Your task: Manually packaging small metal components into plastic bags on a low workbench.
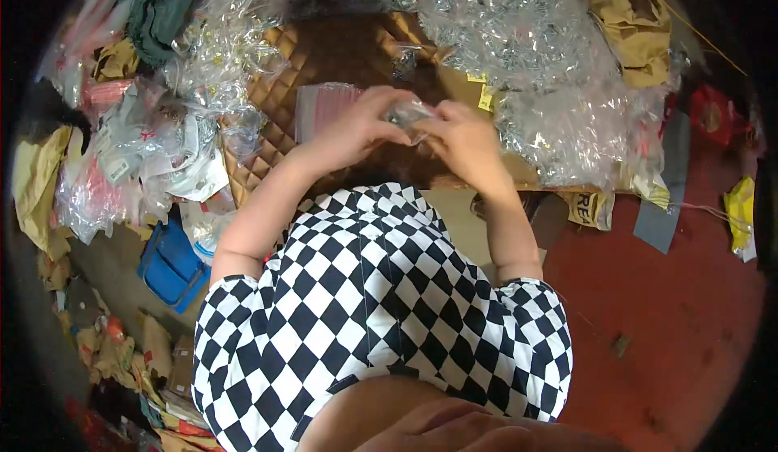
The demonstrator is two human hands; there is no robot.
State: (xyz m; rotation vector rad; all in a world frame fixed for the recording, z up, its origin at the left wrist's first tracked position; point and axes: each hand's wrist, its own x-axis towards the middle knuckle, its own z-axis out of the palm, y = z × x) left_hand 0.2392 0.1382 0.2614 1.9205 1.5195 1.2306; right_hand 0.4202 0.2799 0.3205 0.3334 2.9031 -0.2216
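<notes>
Small clear plastic packet (pixel 409 115) between both hands, pink-filled packet (pixel 324 107) just left, heaped clear bags (pixel 535 55) right.

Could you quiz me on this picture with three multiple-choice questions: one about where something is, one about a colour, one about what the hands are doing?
1. Where does the blue box lie?
A. To the person's left
B. To the person's right
C. On the quilted brown surface

2. What colours is the checked shirt?
A. Red and white
B. Black and white
C. Green and yellow

3. What is the state of the hands?
A. Both flat on the floor
B. One behind the back
C. Both pinching a small clear bag

Answers: 1 A, it sits at the lower left. 2 B, black and white checks. 3 C, left hand and right hand meet on it.
</notes>
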